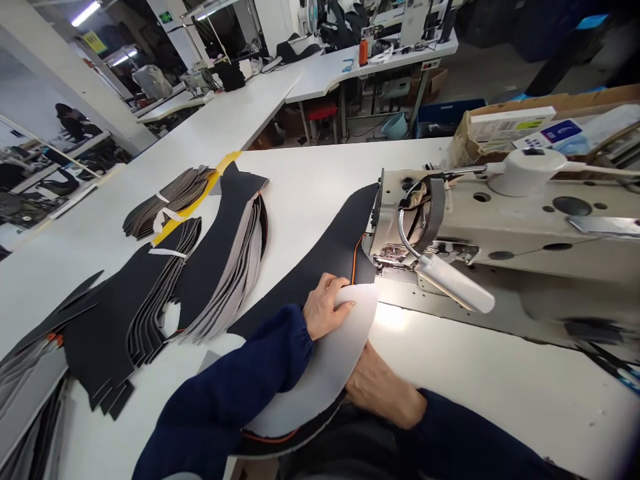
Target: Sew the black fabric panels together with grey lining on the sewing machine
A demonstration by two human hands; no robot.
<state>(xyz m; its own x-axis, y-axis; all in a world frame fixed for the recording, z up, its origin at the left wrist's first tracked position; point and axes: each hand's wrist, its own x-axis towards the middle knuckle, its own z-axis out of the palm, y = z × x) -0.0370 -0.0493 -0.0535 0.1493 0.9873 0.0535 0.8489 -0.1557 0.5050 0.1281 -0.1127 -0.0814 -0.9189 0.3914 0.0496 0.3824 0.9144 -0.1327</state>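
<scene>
A dark fabric panel (320, 257) with an orange line of piping lies on the white table, its far end at the sewing machine (395, 253). Its near part shows a grey underside (320, 373) and hangs over the table edge. My left hand (327, 308) is closed on the grey edge, fingers curled and thumb on the grey face. Below it, my right hand (383, 387) reaches under the grey part at its right edge; those fingers are hidden behind the cloth. A lit lamp (455, 283) hangs from the machine head beside the panel.
Several stacked dark and grey panels (225, 267) lie to the left, with a tied bundle (170, 200) and a yellow strip (187, 207) behind. A cardboard box (465, 137) stands behind the machine. Blue-handled scissors (617, 367) lie at the right. Other tables stand farther back.
</scene>
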